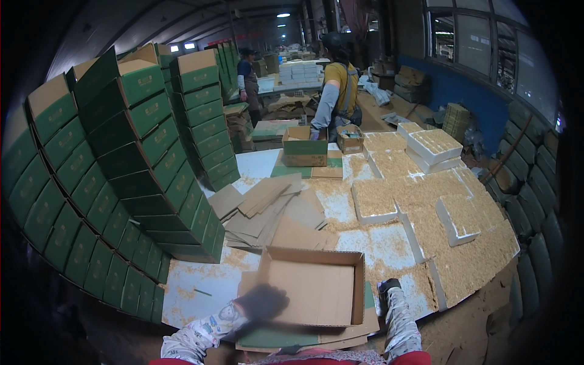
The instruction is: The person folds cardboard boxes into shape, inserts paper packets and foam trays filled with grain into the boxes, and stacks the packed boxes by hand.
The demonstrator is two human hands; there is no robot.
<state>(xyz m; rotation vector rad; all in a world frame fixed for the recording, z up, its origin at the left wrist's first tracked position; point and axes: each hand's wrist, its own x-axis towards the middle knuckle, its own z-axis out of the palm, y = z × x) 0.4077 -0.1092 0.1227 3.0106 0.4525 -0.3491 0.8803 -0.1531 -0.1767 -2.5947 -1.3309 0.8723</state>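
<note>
At the near edge of the worktop sits the open box, plain brown inside, mouth up, resting on flattened cardboard. The dark-gloved left hand is blurred over the box's left side; whether its grip is closed on the wall, I cannot tell. The right hand, also gloved, is just to the right of the box, apart from it; its finger spread is too unclear to read. The box should be light and fairly stiff, though its thin walls may flex or its corners rack if pushed from one side; opposite side walls look the best hold.

Right of the box, pale slabs topped with straw-coloured crumbs cover the worktop, and crumbs dust its white surface. Left of the box rise leaning stacks of green boxes. Beyond it lie loose cardboard sheets, then a green carton with a co-worker reaching in. Far past the box, another person stands in the dim hall, under a small lamp.
</note>
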